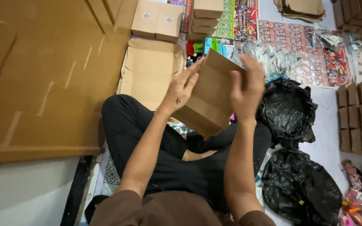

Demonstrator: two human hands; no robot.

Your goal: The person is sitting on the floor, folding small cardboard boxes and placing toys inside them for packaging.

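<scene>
Hands press from both sides: left hand (182, 88) and right hand (247, 88), fingers flat, hold a small plain brown cardboard box (210, 98) above the lap. It looks light, stiff, easily dented; holding by the side panels suits it.

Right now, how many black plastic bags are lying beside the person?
2: one black bag by the right hand, another black bag nearer the camera; more may be hidden.
</scene>
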